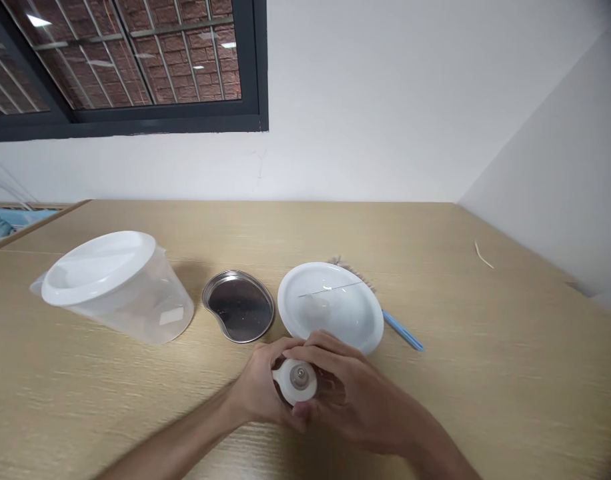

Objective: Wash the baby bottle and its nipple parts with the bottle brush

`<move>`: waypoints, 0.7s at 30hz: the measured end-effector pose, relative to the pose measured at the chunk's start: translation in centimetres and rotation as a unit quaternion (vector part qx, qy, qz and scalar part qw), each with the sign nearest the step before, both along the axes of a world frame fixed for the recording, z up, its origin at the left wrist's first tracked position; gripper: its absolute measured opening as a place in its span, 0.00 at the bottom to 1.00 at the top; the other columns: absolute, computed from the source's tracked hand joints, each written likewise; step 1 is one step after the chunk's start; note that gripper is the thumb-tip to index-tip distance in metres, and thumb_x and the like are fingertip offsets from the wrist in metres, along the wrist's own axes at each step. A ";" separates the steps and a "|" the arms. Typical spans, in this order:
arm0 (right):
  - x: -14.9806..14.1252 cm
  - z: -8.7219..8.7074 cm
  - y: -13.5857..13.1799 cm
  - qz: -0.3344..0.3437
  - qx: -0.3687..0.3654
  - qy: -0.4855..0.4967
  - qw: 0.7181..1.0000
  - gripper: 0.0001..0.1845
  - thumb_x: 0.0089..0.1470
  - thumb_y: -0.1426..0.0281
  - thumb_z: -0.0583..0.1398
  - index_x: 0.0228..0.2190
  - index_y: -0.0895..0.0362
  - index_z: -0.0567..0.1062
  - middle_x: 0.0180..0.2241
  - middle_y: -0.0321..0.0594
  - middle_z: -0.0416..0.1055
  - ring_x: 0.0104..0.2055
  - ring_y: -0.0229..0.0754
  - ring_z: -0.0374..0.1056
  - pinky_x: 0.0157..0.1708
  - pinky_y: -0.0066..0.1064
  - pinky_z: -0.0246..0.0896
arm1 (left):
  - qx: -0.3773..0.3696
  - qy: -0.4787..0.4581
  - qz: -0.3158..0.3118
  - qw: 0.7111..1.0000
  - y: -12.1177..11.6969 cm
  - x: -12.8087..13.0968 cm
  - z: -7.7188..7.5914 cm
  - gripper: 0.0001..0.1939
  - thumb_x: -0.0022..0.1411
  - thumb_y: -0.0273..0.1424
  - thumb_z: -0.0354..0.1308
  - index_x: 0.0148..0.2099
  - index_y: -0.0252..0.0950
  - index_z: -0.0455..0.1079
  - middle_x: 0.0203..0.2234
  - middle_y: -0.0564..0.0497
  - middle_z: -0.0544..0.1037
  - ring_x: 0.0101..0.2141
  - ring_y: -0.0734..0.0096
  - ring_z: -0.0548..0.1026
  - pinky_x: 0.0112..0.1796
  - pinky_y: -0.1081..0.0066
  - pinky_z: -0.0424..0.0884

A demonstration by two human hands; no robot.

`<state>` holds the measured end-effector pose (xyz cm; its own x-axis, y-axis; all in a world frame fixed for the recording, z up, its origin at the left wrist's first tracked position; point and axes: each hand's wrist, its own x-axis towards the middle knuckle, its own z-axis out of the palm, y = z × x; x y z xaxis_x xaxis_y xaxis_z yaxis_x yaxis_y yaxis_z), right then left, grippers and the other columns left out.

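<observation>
Both my hands meet at the near middle of the wooden table (460, 320) around a small white bottle top with a nipple (298, 380). My left hand (258, 393) wraps it from the left, fingers curled. My right hand (350, 393) covers it from the right, fingers closed over something partly hidden, perhaps a clear bottle body. Just beyond the hands sits a white bowl (330, 307), and a steel kidney-shaped dish (239, 307) lies to its left.
A clear plastic jug with a white lid (113, 283) stands at the left. A brush with a blue handle (403, 331) lies behind and right of the bowl. A thin stick (483, 255) lies far right. White walls and a dark-framed window (125, 67) stand behind.
</observation>
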<state>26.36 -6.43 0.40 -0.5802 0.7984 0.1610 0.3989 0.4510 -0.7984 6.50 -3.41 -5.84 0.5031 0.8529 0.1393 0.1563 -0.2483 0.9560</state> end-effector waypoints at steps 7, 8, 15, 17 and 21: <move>0.4 0.2 0.0 0.008 -0.009 -0.013 1.000 0.33 0.59 0.75 0.63 0.62 0.41 0.65 0.54 0.36 0.69 0.55 0.39 0.69 0.56 0.30 0.69 | 0.016 -0.011 0.004 1.000 -0.4 0.3 0.1 0.27 0.38 0.35 0.70 0.45 0.34 0.76 0.33 0.48 0.84 0.31 0.61 0.81 0.33 0.69 0.74; 0.2 0.1 -0.1 0.003 -0.014 -0.008 1.000 0.33 0.58 0.72 0.66 0.61 0.42 0.65 0.55 0.37 0.69 0.56 0.40 0.69 0.57 0.31 0.68 | 0.013 -0.014 0.005 1.000 -0.4 0.2 0.1 0.28 0.38 0.35 0.71 0.44 0.34 0.76 0.33 0.48 0.84 0.32 0.60 0.81 0.34 0.69 0.74; -1.4 -1.0 -0.7 -0.127 -0.050 -0.003 0.991 0.26 0.49 0.58 0.73 0.49 0.45 0.75 0.42 0.35 0.71 0.39 0.41 0.71 0.37 0.32 0.70 | -0.030 -0.059 -0.023 0.998 -0.1 -0.2 -0.4 0.39 0.31 0.36 0.76 0.51 0.35 0.75 0.37 0.47 0.85 0.36 0.56 0.82 0.38 0.66 0.76; -1.0 -0.9 -0.6 -0.114 -0.063 0.009 0.991 0.25 0.51 0.62 0.72 0.50 0.43 0.75 0.42 0.35 0.73 0.40 0.41 0.72 0.39 0.33 0.70 | -0.038 -0.057 -0.023 0.997 -0.1 -0.1 -0.3 0.38 0.31 0.33 0.75 0.50 0.36 0.75 0.37 0.48 0.85 0.36 0.56 0.82 0.37 0.67 0.77; 0.2 0.0 -0.3 -0.028 -0.106 0.066 0.992 0.26 0.59 0.69 0.65 0.57 0.43 0.72 0.53 0.39 0.75 0.54 0.46 0.72 0.54 0.41 0.70 | -0.024 -0.033 -0.012 0.999 -0.3 0.1 0.0 0.27 0.34 0.30 0.71 0.42 0.36 0.76 0.35 0.49 0.85 0.35 0.58 0.82 0.37 0.67 0.77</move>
